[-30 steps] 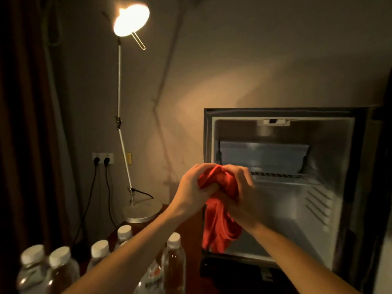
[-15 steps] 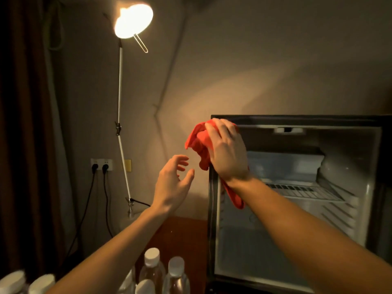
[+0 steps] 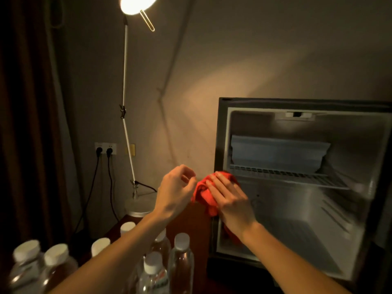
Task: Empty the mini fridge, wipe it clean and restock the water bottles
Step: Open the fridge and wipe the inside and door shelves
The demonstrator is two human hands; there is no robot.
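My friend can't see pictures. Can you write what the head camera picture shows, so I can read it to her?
A person's right hand presses a red cloth against the left front edge of an open, empty mini fridge, while the left hand hovers beside it with loosely curled fingers. Capped water bottles stand at lower left, and a lit floor lamp glows above.

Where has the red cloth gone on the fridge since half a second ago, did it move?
Yes. The right hand has slid the red cloth down the fridge left front edge, from the top corner to about shelf height.

Fridge (image 3: 222, 145) interior open below shelf (image 3: 286, 176)
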